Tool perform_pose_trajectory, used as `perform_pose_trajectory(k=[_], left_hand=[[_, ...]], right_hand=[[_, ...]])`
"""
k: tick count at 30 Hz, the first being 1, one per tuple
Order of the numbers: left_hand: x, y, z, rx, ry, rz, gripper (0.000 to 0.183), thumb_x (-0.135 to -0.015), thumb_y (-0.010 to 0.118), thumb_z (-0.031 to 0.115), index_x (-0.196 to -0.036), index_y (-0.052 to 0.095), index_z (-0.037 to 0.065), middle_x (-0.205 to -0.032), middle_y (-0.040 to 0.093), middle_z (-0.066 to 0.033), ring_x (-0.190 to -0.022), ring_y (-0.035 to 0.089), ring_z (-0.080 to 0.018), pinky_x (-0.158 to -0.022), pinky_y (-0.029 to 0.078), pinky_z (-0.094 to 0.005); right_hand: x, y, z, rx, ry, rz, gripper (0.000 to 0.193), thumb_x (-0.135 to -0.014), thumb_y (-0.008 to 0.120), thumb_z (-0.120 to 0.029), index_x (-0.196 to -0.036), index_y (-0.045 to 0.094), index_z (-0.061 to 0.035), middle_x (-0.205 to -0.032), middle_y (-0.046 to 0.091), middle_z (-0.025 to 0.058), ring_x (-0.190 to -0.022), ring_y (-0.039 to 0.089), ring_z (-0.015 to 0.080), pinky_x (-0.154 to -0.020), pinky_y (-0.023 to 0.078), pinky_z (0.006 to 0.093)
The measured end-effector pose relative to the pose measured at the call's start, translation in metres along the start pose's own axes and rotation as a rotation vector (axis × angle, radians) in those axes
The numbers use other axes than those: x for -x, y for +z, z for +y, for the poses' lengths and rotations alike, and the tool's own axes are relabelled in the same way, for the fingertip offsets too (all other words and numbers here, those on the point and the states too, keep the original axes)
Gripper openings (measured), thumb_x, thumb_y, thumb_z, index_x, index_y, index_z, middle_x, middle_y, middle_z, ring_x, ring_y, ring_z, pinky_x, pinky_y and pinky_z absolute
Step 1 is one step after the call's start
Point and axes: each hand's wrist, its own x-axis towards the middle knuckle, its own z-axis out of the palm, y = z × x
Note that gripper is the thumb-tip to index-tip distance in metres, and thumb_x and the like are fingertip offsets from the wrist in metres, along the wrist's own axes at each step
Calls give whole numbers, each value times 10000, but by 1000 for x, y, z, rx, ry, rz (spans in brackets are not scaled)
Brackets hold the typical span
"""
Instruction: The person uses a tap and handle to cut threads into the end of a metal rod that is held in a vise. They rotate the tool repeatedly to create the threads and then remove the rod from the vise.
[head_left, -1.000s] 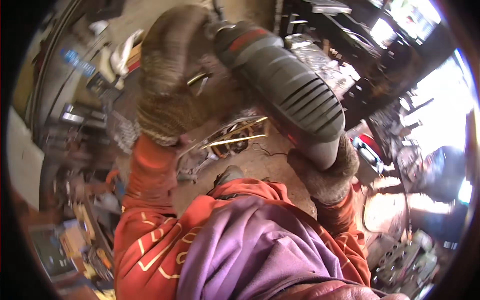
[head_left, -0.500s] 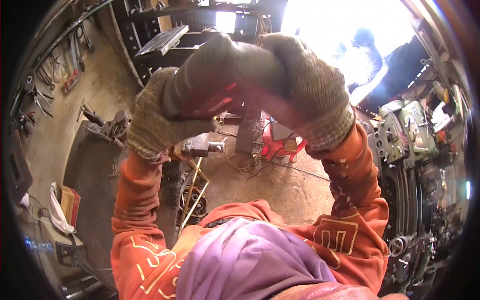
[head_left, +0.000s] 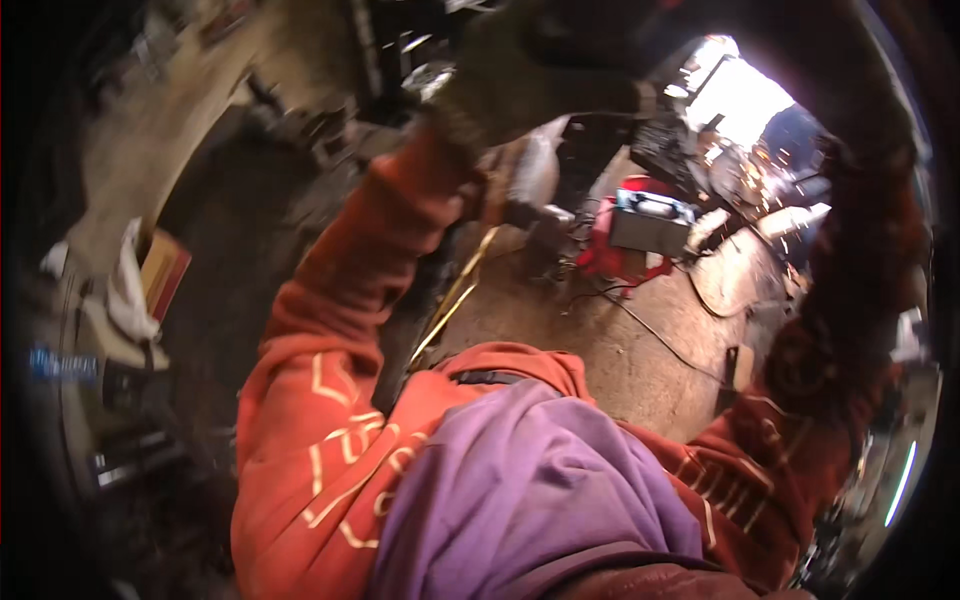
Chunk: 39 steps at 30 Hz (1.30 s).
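My left hand (head_left: 520, 95), in a knitted work glove, is raised at the top of the view, very near the camera. Its fingers are closed around the underside of a dark, bulky thing (head_left: 610, 40), whose kind I cannot make out through blur and shadow. A faint red mark shows on it. My right arm (head_left: 850, 260) reaches up on the right in deep shadow. The right hand at its end merges with the darkness along the top edge, so its fingers cannot be told apart.
Beyond my hands, a red stand (head_left: 600, 250) carries a grey box (head_left: 650, 230), with cables (head_left: 660, 340) trailing over the floor. Bright light and sparks surround another person (head_left: 795, 140) at upper right. A yellow metal frame (head_left: 460, 290) stands near my left side; a red-and-tan box (head_left: 165, 275) lies far left.
Both hands and the dark thing have moved up and right, closer to the camera, and darkened. The view has shifted, bringing the red stand and the sparks further into sight.
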Motion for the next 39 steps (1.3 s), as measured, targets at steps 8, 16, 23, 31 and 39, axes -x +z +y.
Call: perform_pose_trajectory(k=[8, 16, 23, 31, 39], left_hand=[[18, -10, -24, 449, -117, 18, 528, -713, 998, 197, -1152, 729, 83, -1015, 751, 14, -900, 690, -102, -825, 601, -305], [39, -14, -40, 170, -103, 148, 582, -671, 1016, 209, -1161, 725, 87, -1014, 760, 0, -925, 698, -109, -848, 597, -305], [50, -19, -60, 141, -120, 175, 638, -615, 1041, 257, -1149, 734, 87, -967, 771, -11, -904, 712, -121, -827, 598, -317], [57, -12, -38, 239, -238, 158, 508, -756, 960, 105, -1197, 710, 82, -1064, 757, -13, -951, 697, -115, -855, 594, -297], [66, -17, -32, 362, -238, 209, 505, -750, 951, 59, -1192, 708, 54, -1076, 779, -51, -956, 743, -147, -845, 620, -320]], right_hand=[[-29, 39, 18, -94, 47, -132, 244, -921, 714, -96, -1163, 705, -69, -1016, 744, 97, -833, 732, 164, -724, 621, 265], [-28, 42, 22, -104, 80, -119, 275, -917, 720, -95, -1188, 689, -55, -1025, 742, 102, -832, 731, 167, -719, 617, 268], [-28, 47, 27, -108, 80, -107, 303, -915, 724, -94, -1209, 675, -42, -1033, 740, 107, -831, 730, 171, -715, 614, 270], [-20, 49, 28, -99, 111, -86, 336, -911, 730, -93, -1233, 659, -27, -1042, 738, 113, -830, 728, 174, -711, 610, 273], [-25, 49, 31, -104, 103, -75, 370, -908, 735, -92, -1258, 644, -13, -1051, 735, 118, -830, 726, 178, -706, 606, 276]])
